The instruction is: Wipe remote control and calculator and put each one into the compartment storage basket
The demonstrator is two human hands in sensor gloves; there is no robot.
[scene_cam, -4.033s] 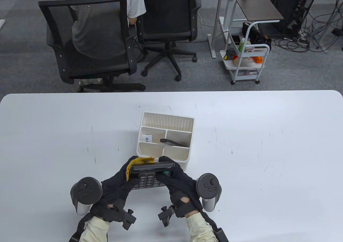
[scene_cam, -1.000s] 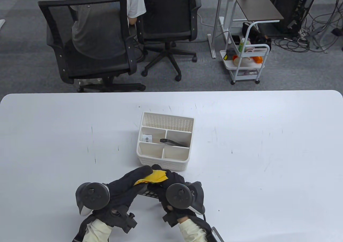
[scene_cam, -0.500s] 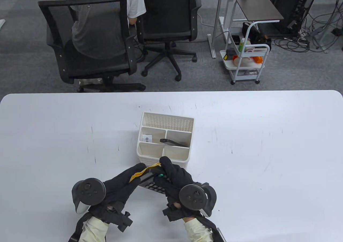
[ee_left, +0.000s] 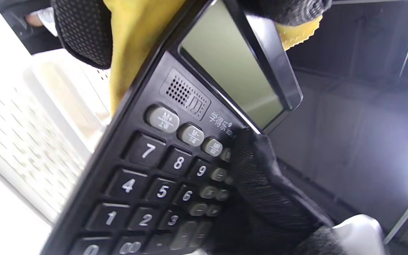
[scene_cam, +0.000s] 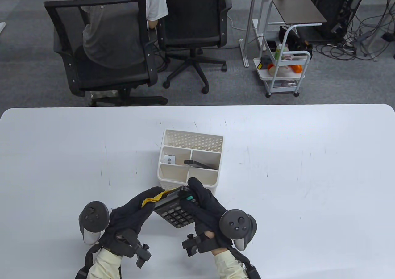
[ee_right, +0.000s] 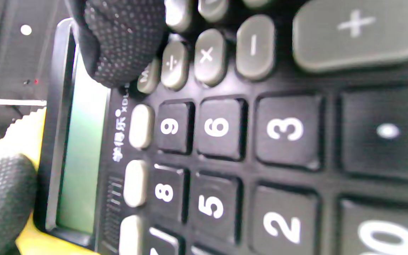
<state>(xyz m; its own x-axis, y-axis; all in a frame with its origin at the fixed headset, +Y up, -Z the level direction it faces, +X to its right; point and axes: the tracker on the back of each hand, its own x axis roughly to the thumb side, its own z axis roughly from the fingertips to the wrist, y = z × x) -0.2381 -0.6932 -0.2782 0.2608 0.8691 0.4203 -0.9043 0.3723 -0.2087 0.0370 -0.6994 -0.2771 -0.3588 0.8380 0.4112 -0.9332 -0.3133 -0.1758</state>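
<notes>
A: Yellow microfibre cloth point(scene_cam: 152, 198), bunched in the left hand point(scene_cam: 132, 212), is pressed against the far rim of the black plastic calculator with grey keys point(scene_cam: 176, 209), behind its display. Why there?

B: I'd judge the display end is being wiped. The left hand's fingers curl round the cloth and pinch it to that edge; the left wrist view shows cloth on both sides of the screen housing.

A: And the right hand point(scene_cam: 205, 206)?

B: It grips the calculator's right side, thumb on the keys near the display, fingers underneath as far as I can tell. That steadies the body so the cloth has something to push against. The calculator is held up off the white counter point(scene_cam: 293, 174), tilted, near the counter's front edge.

A: Where does it go afterwards?

B: Into the cream plastic storage basket with perforated walls and four visible compartments point(scene_cam: 190, 140), just beyond the hands at the counter's middle. A slim black remote control point(scene_cam: 199, 164) already leans in the back-right compartment; the front two look free. The back-left holds something small and pale I can't identify.

A: The surface?

B: Smooth white, faintly scuffed with dark marks.

A: The room?

B: Grey carpet, black mesh office chairs point(scene_cam: 101, 44) past the far edge with a person seated facing away, and a white rolling cart point(scene_cam: 282, 72) of oddments beyond the far right.
</notes>
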